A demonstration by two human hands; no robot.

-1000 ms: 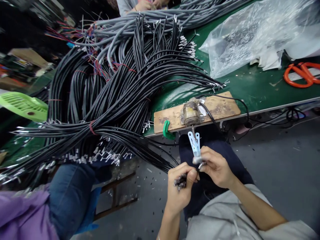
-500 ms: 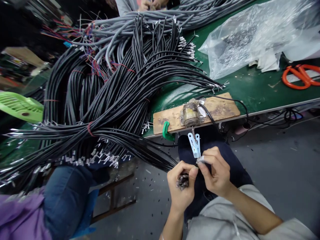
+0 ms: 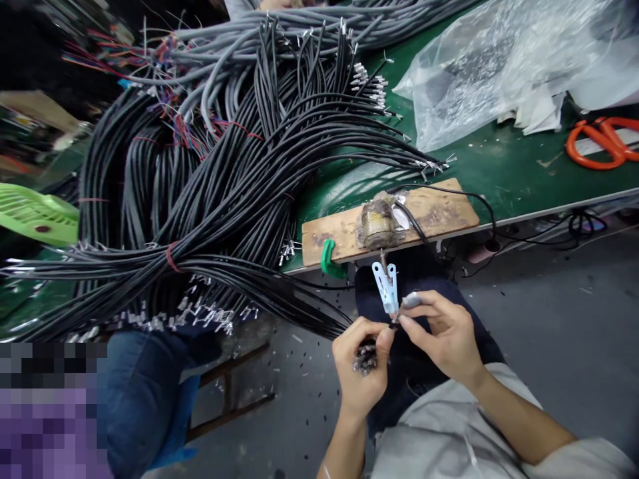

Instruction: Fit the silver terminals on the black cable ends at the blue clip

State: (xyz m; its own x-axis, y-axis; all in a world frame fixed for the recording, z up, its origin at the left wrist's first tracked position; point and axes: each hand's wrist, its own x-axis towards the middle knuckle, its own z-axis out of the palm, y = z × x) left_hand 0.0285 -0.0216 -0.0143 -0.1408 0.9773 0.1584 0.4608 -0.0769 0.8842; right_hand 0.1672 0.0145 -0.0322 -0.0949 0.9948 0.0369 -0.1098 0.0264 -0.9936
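Left grip (image 3: 360,369) clamped round a bundle of black cables (image 3: 304,314); cut ends poke out of the fist, lengths trail off left of it to the heap on the counter (image 3: 479,156). Probably fisted to keep the bunch together while one end sticks out past the thumb. Right grip (image 3: 452,339) just right of that end, thumb and finger close to it; can't tell if they pinch it, too small. Blue clip (image 3: 386,287) directly ahead of both grips, tip at the cable end, likely fixed to the spindle of the cylindrical unit (image 3: 378,225) beyond. Unit sits on a wooden board (image 3: 439,206); green clamp (image 3: 330,258), ahead-left of the grips, presumably pins board to counter edge.
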